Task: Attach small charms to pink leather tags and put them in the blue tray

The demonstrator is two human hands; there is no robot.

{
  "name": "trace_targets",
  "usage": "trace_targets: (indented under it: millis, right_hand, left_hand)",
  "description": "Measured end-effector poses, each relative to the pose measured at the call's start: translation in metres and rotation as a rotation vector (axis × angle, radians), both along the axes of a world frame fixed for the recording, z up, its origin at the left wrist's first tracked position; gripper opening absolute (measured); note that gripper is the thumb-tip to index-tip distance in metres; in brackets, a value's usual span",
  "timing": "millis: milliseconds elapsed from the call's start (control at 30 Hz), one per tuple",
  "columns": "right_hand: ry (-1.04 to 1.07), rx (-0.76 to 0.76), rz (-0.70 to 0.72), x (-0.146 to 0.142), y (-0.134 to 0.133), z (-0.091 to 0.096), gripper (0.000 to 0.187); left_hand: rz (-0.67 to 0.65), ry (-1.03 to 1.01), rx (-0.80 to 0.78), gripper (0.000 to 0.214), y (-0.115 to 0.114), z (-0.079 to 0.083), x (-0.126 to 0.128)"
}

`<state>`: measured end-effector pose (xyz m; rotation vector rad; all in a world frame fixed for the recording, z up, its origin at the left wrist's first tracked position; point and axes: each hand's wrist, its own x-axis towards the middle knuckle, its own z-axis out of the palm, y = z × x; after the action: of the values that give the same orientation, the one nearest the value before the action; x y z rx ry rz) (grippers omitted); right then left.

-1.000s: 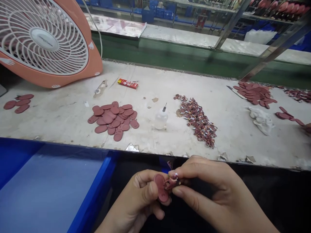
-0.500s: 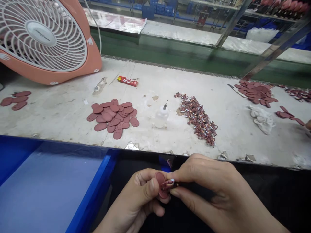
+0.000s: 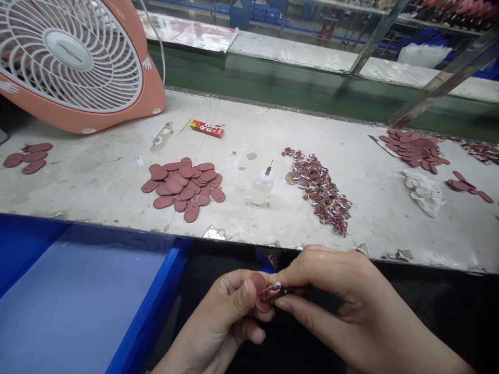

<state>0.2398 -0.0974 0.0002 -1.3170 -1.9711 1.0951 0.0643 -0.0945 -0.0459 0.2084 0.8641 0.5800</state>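
Maroon tag [image 3: 259, 292] held by left hand [image 3: 218, 317] and right hand [image 3: 343, 296], blue bin [image 3: 156, 306] beside

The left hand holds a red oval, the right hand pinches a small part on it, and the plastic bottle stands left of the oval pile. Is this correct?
The plastic bottle stands right of the oval pile, not left, as the head view shows. The left hand with the red oval and the right hand with the small part are as you say.
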Motion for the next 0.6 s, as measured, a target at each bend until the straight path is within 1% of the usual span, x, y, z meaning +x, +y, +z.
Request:
trace_targets:
  millis: [167,367,467,600]
  right_hand:
    - [-0.005,0.029,0.044,-0.0009,0.0030,0.0020,0.028]
    - [-0.031,0.060,0.075,-0.0025,0.0028,0.0014,0.019]
    - [-0.034,0.082,0.074,-0.0037,0.0031,0.0008,0.018]
    - [-0.066,0.153,0.093,-0.0047,0.0035,0.0004,0.013]
  left_hand:
    - [-0.012,-0.004,0.012,0.031,-0.0011,-0.0023,-0.0005]
    - [0.025,-0.021,0.044,0.026,-0.0028,-0.0075,0.0004]
    - [0.039,-0.013,0.048,0.029,-0.0040,-0.0093,0.0005]
    - [0.028,-0.015,0.048,0.032,-0.0046,-0.0096,0.0002]
